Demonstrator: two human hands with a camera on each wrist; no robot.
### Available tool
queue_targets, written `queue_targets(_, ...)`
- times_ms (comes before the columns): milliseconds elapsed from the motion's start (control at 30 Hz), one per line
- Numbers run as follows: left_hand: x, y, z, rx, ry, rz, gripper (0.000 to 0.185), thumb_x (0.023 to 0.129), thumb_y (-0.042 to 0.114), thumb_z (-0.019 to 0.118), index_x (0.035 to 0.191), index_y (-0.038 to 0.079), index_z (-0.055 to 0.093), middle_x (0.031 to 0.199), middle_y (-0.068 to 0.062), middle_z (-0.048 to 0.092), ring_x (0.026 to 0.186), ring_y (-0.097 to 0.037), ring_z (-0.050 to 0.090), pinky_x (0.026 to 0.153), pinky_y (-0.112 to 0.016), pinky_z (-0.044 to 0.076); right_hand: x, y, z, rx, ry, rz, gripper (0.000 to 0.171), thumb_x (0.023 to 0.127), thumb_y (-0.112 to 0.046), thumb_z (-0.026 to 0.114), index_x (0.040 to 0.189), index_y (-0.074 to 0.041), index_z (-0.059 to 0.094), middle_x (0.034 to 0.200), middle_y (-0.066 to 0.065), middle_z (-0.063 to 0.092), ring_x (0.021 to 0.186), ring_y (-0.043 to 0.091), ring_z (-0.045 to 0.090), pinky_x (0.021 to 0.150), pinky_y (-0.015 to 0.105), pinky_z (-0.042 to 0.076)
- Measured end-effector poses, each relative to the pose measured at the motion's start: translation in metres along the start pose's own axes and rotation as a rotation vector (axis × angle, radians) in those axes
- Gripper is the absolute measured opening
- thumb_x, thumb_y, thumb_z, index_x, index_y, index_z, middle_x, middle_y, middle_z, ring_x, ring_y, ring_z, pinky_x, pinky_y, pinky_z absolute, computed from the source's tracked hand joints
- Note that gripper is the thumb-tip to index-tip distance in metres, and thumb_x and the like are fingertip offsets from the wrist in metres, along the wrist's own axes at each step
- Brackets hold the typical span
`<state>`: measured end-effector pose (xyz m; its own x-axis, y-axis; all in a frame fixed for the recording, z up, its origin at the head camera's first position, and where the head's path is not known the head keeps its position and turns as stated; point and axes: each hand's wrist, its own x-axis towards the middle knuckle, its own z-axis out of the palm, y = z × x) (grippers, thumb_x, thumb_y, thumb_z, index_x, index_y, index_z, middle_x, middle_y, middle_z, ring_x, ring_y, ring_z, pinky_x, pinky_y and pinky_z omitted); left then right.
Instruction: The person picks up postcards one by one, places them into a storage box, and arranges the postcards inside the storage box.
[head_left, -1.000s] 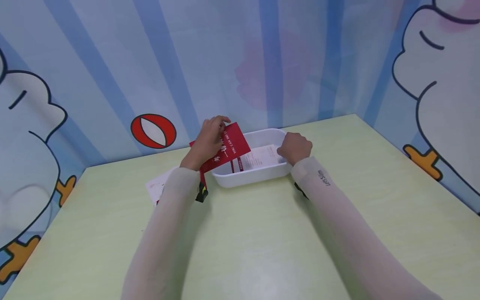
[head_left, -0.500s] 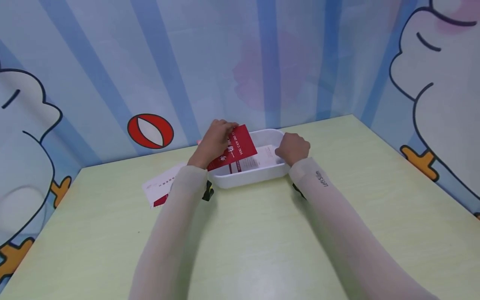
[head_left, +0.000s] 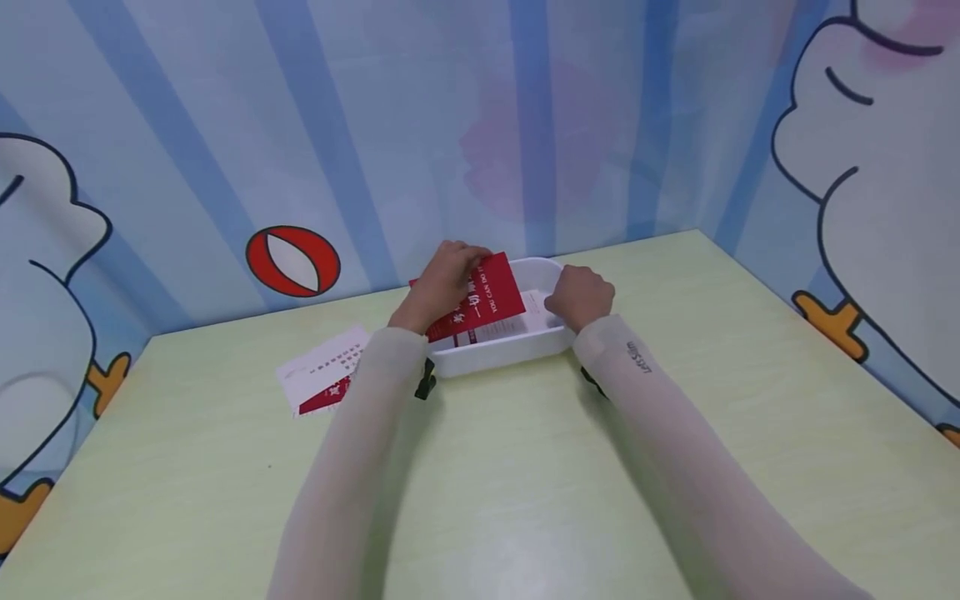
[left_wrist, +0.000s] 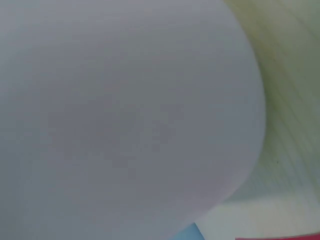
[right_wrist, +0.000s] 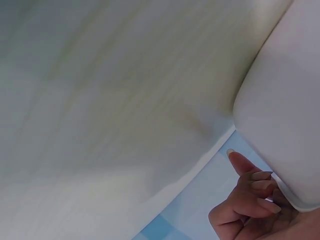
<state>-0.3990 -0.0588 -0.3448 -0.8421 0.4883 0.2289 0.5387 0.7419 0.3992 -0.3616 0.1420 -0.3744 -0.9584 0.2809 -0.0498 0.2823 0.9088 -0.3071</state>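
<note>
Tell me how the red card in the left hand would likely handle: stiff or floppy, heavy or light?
The red card stays flat while the left hand holds it by one side over the tray, so it is probably fairly stiff. It looks thin, so likely light. Its smooth face may slide easily on the paper below.

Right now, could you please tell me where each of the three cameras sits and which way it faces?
Head: worn on the head, looking forward and down at the green table; both sleeved forearms show, the left hand holding a red card over the white tray, the right hand at the tray's right rim.
Left wrist: pressed close to the tray's white wall; no hand visible.
Right wrist: beside the tray's outer wall; curled fingers at the rim.
Shared: all three see the tray and table.
</note>
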Motion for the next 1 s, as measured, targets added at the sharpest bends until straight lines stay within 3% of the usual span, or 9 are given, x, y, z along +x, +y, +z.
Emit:
queue_targets(200,0.002,0.001,0.005,0.018,-0.025,0.002,0.048,0.094,0.010,0.064,0.141,0.015,0.055,0.136,-0.008,0.058,0.123,-0.022,0.048,0.101,-0.036,0.053,-0.001,0.000,-0.001,0.009,-0.002,-0.010,0.036,0.091,-0.028,0.065,0.119,-0.005,0.064,0.118,0.012,0.071,0.099,0.027,0.066,0.096,0.047,0.053)
queue_targets(533,0.002,0.001,0.014,-0.003,-0.030,-0.022,0.061,0.085,0.015,0.077,0.142,0.022,0.053,0.134,-0.004,0.058,0.120,-0.020,0.050,0.097,-0.034,0.055,-0.004,0.001,-0.002,0.023,0.006,-0.023,0.037,0.089,-0.027,0.068,0.118,-0.005,0.063,0.114,0.012,0.071,0.096,0.027,0.066,0.094,0.047,0.054)
queue_targets(833,0.006,-0.003,0.022,0.004,-0.038,-0.001,0.043,0.098,0.016,0.061,0.140,0.015,0.055,0.133,-0.007,0.062,0.115,-0.021,0.051,0.099,-0.035,0.052,-0.003,0.001,-0.001,0.009,0.018,-0.025,0.039,0.089,-0.027,0.068,0.120,-0.005,0.061,0.116,0.012,0.071,0.097,0.027,0.067,0.095,0.047,0.054)
queue_targets(1000,0.005,-0.005,0.027,0.025,-0.064,-0.023,0.043,0.099,0.019,0.060,0.141,0.016,0.054,0.136,-0.007,0.061,0.119,-0.022,0.051,0.102,-0.035,0.050,-0.002,0.001,-0.001,0.007,0.014,-0.025,0.040,0.090,-0.028,0.066,0.121,-0.004,0.062,0.117,0.014,0.071,0.097,0.028,0.067,0.094,0.048,0.055)
